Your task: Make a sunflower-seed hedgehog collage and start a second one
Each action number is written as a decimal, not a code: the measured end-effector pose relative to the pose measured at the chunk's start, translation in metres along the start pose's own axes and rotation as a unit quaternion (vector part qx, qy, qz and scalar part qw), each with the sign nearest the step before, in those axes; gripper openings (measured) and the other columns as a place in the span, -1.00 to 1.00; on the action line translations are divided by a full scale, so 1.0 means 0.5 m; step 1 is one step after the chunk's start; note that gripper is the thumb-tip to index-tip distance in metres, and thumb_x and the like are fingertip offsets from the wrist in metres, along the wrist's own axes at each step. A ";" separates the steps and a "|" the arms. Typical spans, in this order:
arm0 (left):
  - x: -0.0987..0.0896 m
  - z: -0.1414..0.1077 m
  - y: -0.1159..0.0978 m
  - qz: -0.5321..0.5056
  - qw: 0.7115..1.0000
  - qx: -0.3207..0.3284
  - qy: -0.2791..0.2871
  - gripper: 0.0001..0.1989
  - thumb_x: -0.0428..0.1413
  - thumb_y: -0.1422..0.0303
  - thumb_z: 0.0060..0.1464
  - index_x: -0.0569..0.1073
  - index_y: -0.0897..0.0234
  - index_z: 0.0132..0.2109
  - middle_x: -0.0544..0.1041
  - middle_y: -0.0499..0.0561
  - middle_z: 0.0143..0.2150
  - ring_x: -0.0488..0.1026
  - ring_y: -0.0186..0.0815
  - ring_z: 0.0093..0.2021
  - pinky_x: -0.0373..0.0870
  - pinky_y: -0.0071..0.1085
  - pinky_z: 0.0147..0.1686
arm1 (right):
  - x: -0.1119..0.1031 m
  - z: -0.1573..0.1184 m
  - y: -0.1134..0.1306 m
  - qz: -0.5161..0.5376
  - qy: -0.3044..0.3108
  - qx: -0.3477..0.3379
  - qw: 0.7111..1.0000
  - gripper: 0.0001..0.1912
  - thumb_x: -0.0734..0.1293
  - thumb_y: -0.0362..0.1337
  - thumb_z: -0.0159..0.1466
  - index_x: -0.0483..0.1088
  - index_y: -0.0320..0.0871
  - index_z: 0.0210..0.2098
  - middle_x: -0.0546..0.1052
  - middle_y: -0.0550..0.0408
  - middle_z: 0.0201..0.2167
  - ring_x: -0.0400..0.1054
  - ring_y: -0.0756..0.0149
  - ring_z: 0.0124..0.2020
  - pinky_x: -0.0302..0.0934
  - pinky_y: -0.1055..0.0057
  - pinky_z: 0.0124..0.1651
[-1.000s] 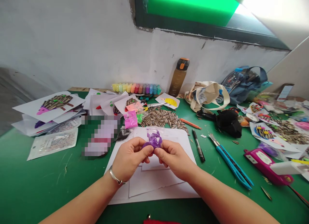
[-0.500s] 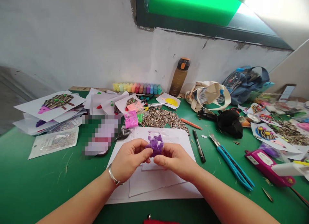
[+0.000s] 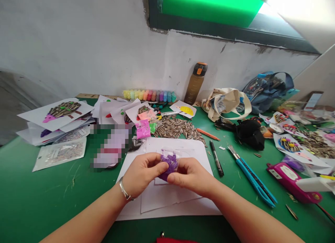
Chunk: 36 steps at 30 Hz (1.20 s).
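Between my two hands is a small clear bag of purple clay (image 3: 169, 163), held above white paper sheets (image 3: 178, 197). My left hand (image 3: 145, 171) pinches its left side, the thumb lying across the front. On the other side, my right hand (image 3: 190, 175) grips the lower right edge with thumb and curled fingers. The fingers behind the bag are partly hidden. Just beyond the paper lie a pink clay packet (image 3: 142, 129), a green clay packet (image 3: 153, 127) and a heap of striped sunflower seeds (image 3: 178, 127).
To the right lie a black pen (image 3: 216, 158), a blue utility knife (image 3: 252, 176) and a magenta glue gun (image 3: 290, 183). Seed-hedgehog pictures (image 3: 56, 112) are stacked at left, near a pixelated phone-like object (image 3: 112, 147). A brown bottle (image 3: 195, 84) stands by the wall.
The purple clay bag has turned and tilted in my fingers, so more of its clear film and lower part shows. Both hands keep hold of it. The view has shifted slightly.
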<state>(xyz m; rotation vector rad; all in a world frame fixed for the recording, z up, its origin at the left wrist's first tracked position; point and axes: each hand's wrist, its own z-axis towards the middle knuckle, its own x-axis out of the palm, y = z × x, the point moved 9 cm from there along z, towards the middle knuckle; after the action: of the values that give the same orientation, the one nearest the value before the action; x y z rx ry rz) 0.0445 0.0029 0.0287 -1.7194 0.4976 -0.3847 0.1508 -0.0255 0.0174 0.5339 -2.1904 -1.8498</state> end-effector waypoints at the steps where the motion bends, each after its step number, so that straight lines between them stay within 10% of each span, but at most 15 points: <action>1: 0.000 -0.001 0.000 0.007 1.000 -0.002 -0.001 -0.77 0.21 0.21 -0.01 0.51 0.33 -0.38 0.50 -0.04 -0.45 0.42 -0.34 -0.42 0.38 -0.45 -0.39 | -0.007 0.001 0.004 0.027 -0.012 -0.010 1.000 -0.68 0.42 -0.02 0.13 0.48 -0.16 -0.33 0.42 0.16 -0.47 0.23 0.39 -0.45 0.12 0.45 -0.38; 8: 0.019 -0.005 0.006 0.006 0.999 0.001 0.037 -0.75 0.19 0.18 0.01 0.50 0.30 -0.34 0.52 -0.04 -0.43 0.42 -0.34 -0.43 0.38 -0.46 -0.41 | -0.043 -0.004 0.018 0.017 -0.117 -0.038 0.992 -0.70 0.35 -0.03 0.21 0.43 -0.16 -0.41 0.35 0.16 -0.51 0.20 0.39 -0.46 0.11 0.45 -0.41; 21: -0.008 -0.009 -0.006 0.125 0.991 0.015 -0.040 -0.65 0.12 0.15 0.06 0.37 0.30 -0.55 0.27 -0.11 -0.60 0.19 -0.41 -0.54 0.15 -0.48 -0.53 | -0.043 -0.009 0.021 -0.016 -0.127 -0.039 0.991 -0.57 0.25 0.00 0.29 0.39 -0.18 -0.54 0.34 0.15 -0.60 0.22 0.41 -0.52 0.11 0.44 -0.44; 28: 0.027 -0.006 0.025 0.002 0.997 -0.041 0.065 -0.67 0.18 0.11 0.01 0.48 0.34 -0.40 0.49 -0.02 -0.47 0.41 -0.37 -0.48 0.37 -0.45 -0.44 | -0.088 -0.017 0.031 0.029 -0.191 -0.054 0.980 -0.58 0.29 -0.02 0.28 0.37 -0.17 -0.59 0.35 0.16 -0.64 0.24 0.41 -0.55 0.14 0.44 -0.44; 36: -0.013 0.001 0.009 0.016 0.999 -0.024 -0.033 -0.69 0.18 0.15 0.01 0.48 0.35 -0.45 0.48 -0.06 -0.53 0.38 -0.43 -0.56 0.33 -0.50 -0.52 | -0.011 0.001 0.003 0.161 -0.024 -0.009 0.987 -0.70 0.46 -0.10 0.13 0.47 -0.19 -0.27 0.45 0.16 -0.48 0.28 0.46 -0.49 0.17 0.51 -0.44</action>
<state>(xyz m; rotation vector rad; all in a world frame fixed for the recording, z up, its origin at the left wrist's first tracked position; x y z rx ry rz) 0.0387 0.0058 0.0245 -1.7626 0.4889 -0.2945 0.1555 -0.0226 0.0190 0.1216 -2.1356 -1.7229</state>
